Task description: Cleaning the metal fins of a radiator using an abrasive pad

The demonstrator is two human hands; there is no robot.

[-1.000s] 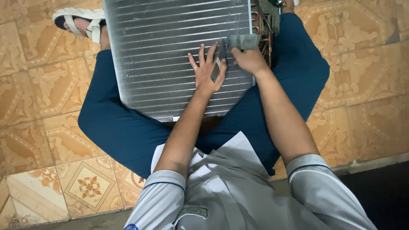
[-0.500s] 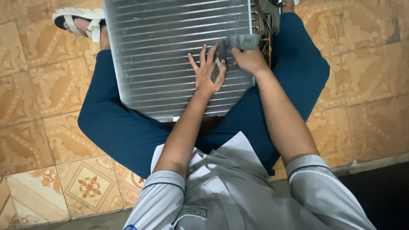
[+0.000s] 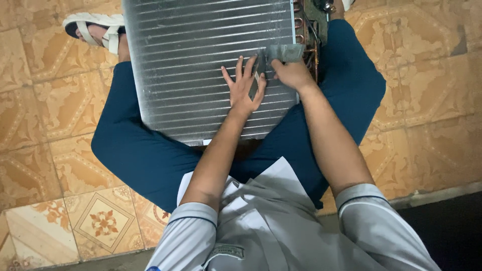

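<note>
Head view: finned coil panel [image 3: 201, 65] lies across the lap. Left hand [image 3: 244, 90] rests flat on the fins, fingers spread apart. Right hand [image 3: 292, 74] is closed around a grey comb tool [image 3: 285, 52] at the panel's right edge, beside copper tube bends [image 3: 301, 30].

One finned coil [image 3: 201, 65]; one grey tool [image 3: 281, 52]; two hands [image 3: 244, 90]; one sandal [image 3: 95, 27].

small grey chest patch [image 3: 227, 251] on shirt

Ribbed matt metal coil panel [image 3: 201, 65] (copper tubes [image 3: 301, 25]) over glossy tiles [image 3: 427, 75]
</note>
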